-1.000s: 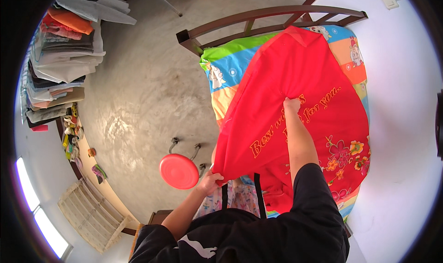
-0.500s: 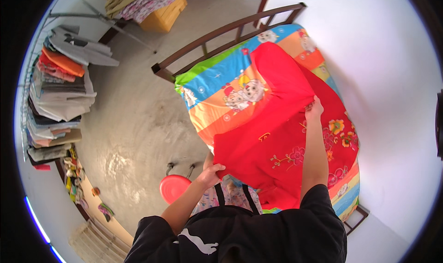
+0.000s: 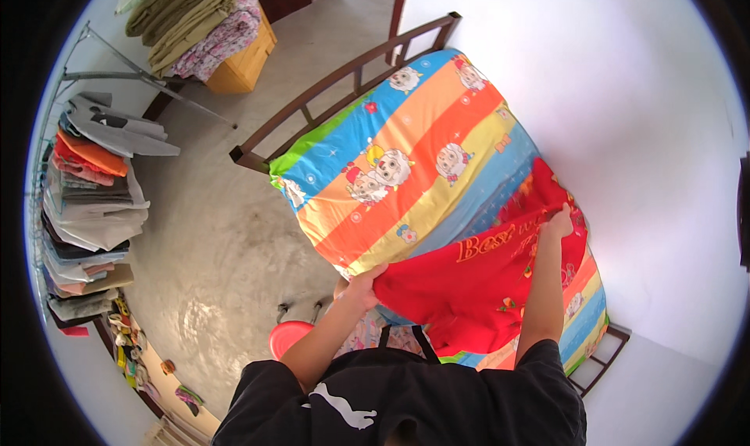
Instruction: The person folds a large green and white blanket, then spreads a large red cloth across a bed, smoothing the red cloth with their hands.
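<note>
A red blanket (image 3: pixel 461 290) with flowers and yellow lettering hangs between my two hands over the near part of the bed. My left hand (image 3: pixel 364 286) grips its left corner by the bed's near left edge. On the right, my right hand (image 3: pixel 557 222) is closed on its other upper edge. Part of the cloth bunches beyond my right hand, toward the wall. Beneath lies a striped, multicoloured bedsheet (image 3: pixel 422 141) with cartoon sheep, its far part uncovered.
A dark wooden headboard (image 3: pixel 344 86) closes the far end of the bed. A red stool (image 3: pixel 289 338) stands at my left. Farther left, clothes (image 3: pixel 94 188) hang on a rack. Folded bedding (image 3: pixel 187 24) sits on a wooden cabinet (image 3: pixel 242 61). A white wall (image 3: pixel 633 133) runs along the right.
The blanket has come off the far part of the bed toward me, baring the sheet. My right hand has moved nearer and slightly right, and both hands keep their hold.
</note>
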`<state>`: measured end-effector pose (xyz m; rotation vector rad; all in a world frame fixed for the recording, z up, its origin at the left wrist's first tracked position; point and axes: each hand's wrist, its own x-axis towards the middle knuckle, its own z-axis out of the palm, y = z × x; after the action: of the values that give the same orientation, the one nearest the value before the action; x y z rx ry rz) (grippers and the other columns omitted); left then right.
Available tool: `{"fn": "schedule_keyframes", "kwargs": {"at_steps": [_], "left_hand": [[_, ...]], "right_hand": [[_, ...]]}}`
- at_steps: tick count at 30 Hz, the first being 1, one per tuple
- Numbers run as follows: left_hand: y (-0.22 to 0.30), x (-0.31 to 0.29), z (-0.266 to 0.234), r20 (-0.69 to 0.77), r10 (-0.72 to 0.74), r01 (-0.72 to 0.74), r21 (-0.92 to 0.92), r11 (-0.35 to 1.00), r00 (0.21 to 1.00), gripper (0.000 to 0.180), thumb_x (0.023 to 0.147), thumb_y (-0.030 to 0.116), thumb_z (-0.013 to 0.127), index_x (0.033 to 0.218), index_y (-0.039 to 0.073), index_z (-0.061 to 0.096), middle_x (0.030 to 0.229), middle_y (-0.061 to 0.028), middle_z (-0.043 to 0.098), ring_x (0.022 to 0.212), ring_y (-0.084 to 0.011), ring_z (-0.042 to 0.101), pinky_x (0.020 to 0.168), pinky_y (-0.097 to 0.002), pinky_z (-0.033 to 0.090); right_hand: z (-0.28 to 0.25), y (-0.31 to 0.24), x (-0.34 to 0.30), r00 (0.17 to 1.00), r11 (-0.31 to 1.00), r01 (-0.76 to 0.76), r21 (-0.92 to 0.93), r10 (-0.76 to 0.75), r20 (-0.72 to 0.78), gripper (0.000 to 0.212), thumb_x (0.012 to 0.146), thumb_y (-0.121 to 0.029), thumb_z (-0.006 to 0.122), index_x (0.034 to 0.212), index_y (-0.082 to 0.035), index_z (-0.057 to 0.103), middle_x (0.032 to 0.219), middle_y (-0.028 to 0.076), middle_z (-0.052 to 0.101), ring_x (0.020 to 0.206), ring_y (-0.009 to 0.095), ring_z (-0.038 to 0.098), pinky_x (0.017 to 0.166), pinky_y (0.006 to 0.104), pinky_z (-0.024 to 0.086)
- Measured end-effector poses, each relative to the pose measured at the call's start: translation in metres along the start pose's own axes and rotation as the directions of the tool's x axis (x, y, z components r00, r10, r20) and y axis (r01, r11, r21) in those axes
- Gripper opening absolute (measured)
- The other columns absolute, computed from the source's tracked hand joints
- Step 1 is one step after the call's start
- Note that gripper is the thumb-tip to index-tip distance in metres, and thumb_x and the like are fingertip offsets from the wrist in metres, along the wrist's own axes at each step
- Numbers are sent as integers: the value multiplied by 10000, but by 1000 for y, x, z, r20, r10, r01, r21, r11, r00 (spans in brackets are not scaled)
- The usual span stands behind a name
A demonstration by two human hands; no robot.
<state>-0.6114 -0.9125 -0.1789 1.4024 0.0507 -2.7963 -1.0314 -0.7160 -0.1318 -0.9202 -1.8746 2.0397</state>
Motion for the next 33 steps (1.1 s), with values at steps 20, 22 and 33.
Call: {"fn": "schedule_keyframes", "kwargs": {"at_steps": [20, 22, 33], "left_hand": [[355, 149, -194, -536, 415, -647, -374, 665, 736, 227, 867, -14, 520, 1094, -21, 534, 1024, -128, 597, 922, -300, 603, 821, -440, 512], [360, 150, -195, -533, 472, -680, -309, 665, 703, 250, 874, -2, 509, 1124, -9, 518, 1031, -116, 589, 939, -285, 592, 822, -431, 503], [287, 140, -97, 19, 1000, 2, 1000, -19, 10, 286, 771, 172, 658, 1002, 40, 552, 842, -109, 568, 754, -247, 576, 673, -348, 479]], "right_hand": [[396, 254, -253, 705, 903, -212, -373, 406, 581, 254, 840, -31, 609, 1026, 90, 485, 998, 175, 560, 902, 289, 612, 786, 375, 568], [406, 262, -261, 685, 914, -196, -356, 387, 617, 273, 846, -47, 609, 1051, 77, 478, 1026, 185, 562, 944, 303, 605, 818, 389, 555], [233, 284, -218, 672, 716, 7, -698, 514, 534, 145, 803, -109, 583, 703, -39, 506, 535, 64, 524, 378, 145, 475, 327, 257, 344]]}}
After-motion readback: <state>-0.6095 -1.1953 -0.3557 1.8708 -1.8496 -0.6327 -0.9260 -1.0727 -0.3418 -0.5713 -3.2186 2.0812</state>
